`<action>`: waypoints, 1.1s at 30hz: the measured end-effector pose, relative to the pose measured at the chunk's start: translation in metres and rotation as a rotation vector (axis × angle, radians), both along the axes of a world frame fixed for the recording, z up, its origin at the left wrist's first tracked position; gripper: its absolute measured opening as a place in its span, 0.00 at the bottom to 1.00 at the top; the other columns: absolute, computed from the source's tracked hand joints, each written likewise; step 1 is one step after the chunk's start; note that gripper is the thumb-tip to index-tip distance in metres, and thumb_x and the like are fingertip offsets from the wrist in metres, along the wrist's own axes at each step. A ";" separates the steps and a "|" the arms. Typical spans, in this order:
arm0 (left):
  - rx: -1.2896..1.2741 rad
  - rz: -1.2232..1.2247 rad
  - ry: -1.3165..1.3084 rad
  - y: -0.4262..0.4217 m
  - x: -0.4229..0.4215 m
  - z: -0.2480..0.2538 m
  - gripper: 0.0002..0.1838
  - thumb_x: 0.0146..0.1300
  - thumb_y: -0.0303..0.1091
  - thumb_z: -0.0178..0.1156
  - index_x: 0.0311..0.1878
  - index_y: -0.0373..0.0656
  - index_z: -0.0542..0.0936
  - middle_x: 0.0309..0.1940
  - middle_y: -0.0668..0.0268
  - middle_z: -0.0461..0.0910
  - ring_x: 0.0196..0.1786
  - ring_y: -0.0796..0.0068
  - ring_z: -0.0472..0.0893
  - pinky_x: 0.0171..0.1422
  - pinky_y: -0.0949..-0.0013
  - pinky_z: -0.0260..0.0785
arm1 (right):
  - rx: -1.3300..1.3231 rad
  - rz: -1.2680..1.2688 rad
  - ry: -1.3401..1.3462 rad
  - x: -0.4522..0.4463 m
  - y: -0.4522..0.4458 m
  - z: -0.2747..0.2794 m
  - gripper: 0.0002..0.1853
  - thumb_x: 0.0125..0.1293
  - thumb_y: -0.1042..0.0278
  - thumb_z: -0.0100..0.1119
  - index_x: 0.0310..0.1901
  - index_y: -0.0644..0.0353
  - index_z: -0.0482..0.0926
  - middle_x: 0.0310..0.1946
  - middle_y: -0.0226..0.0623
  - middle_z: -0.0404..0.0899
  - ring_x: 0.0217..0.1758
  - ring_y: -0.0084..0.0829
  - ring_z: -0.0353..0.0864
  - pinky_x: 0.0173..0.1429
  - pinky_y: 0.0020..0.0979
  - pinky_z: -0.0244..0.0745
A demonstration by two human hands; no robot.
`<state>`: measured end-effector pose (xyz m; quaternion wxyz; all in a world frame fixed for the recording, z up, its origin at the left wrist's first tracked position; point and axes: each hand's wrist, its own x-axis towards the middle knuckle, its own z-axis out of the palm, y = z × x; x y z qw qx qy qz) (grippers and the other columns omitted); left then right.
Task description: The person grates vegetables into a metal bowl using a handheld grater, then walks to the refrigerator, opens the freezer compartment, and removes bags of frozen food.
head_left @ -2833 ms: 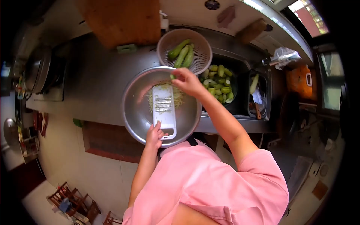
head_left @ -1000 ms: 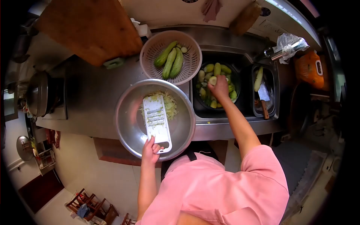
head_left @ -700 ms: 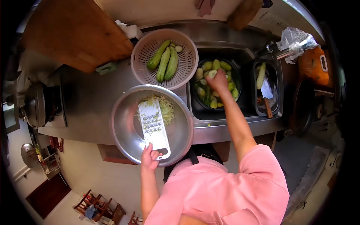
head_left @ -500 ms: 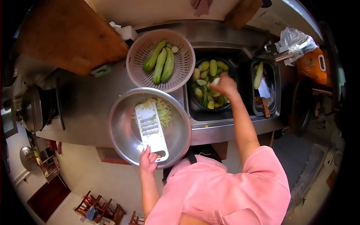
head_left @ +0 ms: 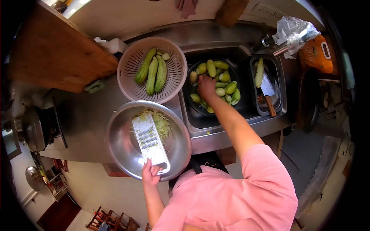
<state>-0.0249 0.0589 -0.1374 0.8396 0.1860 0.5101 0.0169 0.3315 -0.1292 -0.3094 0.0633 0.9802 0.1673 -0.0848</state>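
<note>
Shreds (head_left: pixel 163 124) already lie beyond the left hand (head_left: pixel 150 172), which pinches the grater (head_left: pixel 155 151); ungrated cucumbers (head_left: pixel 211 68) surround the right hand (head_left: pixel 206 87), grip unclear.

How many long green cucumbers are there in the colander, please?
3: the left cucumber, the middle cucumber and the right cucumber, lying side by side in the colander. None appears hidden.
</note>
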 end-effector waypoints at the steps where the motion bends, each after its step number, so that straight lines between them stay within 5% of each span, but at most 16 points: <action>1: 0.002 0.003 -0.007 0.001 0.001 -0.001 0.08 0.66 0.35 0.46 0.44 0.44 0.68 0.11 0.77 0.56 0.11 0.85 0.55 0.27 0.67 0.69 | 0.011 -0.001 -0.015 -0.005 0.003 -0.003 0.11 0.55 0.62 0.50 0.37 0.56 0.69 0.37 0.38 0.73 0.43 0.38 0.70 0.49 0.44 0.59; 3: 0.031 -0.017 -0.013 0.002 0.000 -0.001 0.08 0.65 0.35 0.46 0.44 0.45 0.69 0.11 0.77 0.56 0.11 0.85 0.55 0.27 0.67 0.69 | -0.052 -0.027 -0.032 -0.025 0.006 -0.011 0.10 0.57 0.64 0.44 0.39 0.56 0.70 0.36 0.38 0.73 0.42 0.38 0.71 0.50 0.44 0.59; 7: 0.055 -0.040 0.017 0.000 -0.001 0.001 0.07 0.65 0.35 0.47 0.44 0.46 0.68 0.11 0.78 0.56 0.11 0.85 0.55 0.27 0.67 0.70 | 0.426 0.314 -0.133 -0.017 -0.038 -0.007 0.16 0.53 0.57 0.53 0.40 0.56 0.69 0.35 0.37 0.72 0.40 0.40 0.70 0.52 0.46 0.59; 8: 0.057 -0.049 0.013 0.001 -0.001 0.000 0.07 0.65 0.35 0.47 0.44 0.46 0.68 0.11 0.78 0.56 0.11 0.85 0.55 0.27 0.67 0.69 | 0.330 0.239 -0.030 -0.008 -0.036 0.019 0.19 0.51 0.55 0.55 0.42 0.56 0.69 0.38 0.38 0.71 0.45 0.41 0.69 0.54 0.49 0.57; 11: 0.070 -0.057 0.016 0.000 -0.001 -0.001 0.07 0.65 0.35 0.47 0.44 0.46 0.68 0.11 0.77 0.57 0.12 0.85 0.55 0.28 0.67 0.69 | 0.074 -0.024 -0.086 -0.024 -0.013 -0.017 0.18 0.51 0.56 0.55 0.42 0.55 0.69 0.40 0.38 0.71 0.47 0.41 0.68 0.55 0.50 0.56; 19: 0.065 -0.064 -0.011 0.002 0.002 0.002 0.06 0.65 0.35 0.47 0.41 0.46 0.68 0.11 0.78 0.56 0.12 0.85 0.54 0.29 0.68 0.67 | 0.363 0.175 0.301 -0.018 -0.054 0.064 0.30 0.47 0.62 0.59 0.55 0.57 0.66 0.50 0.48 0.68 0.56 0.46 0.65 0.57 0.45 0.60; 25: 0.062 -0.085 -0.068 0.004 0.000 0.018 0.06 0.64 0.35 0.49 0.41 0.46 0.68 0.11 0.79 0.52 0.11 0.86 0.52 0.30 0.67 0.69 | 0.765 0.008 0.417 0.012 -0.067 0.148 0.38 0.49 0.56 0.62 0.61 0.61 0.60 0.56 0.54 0.65 0.60 0.45 0.65 0.62 0.33 0.60; 28: 0.055 -0.060 -0.126 0.003 -0.004 0.029 0.04 0.64 0.34 0.49 0.40 0.47 0.68 0.11 0.79 0.54 0.11 0.86 0.53 0.30 0.67 0.70 | 1.180 0.005 0.587 -0.002 -0.071 0.236 0.31 0.57 0.62 0.56 0.61 0.62 0.60 0.55 0.41 0.67 0.55 0.32 0.69 0.58 0.26 0.62; 31: 0.113 -0.023 -0.124 0.003 -0.009 0.046 0.02 0.64 0.32 0.49 0.36 0.47 0.67 0.10 0.78 0.54 0.10 0.86 0.54 0.29 0.67 0.70 | 1.864 -0.237 1.240 -0.020 -0.087 0.244 0.28 0.58 0.65 0.54 0.61 0.56 0.61 0.56 0.38 0.66 0.54 0.30 0.69 0.51 0.29 0.69; 33: 0.115 0.003 -0.167 0.007 -0.018 0.048 0.02 0.64 0.31 0.49 0.38 0.46 0.67 0.11 0.77 0.55 0.11 0.86 0.55 0.31 0.66 0.71 | 1.328 -0.544 1.109 -0.023 -0.089 0.198 0.28 0.57 0.66 0.54 0.61 0.56 0.61 0.53 0.37 0.68 0.50 0.32 0.72 0.47 0.31 0.72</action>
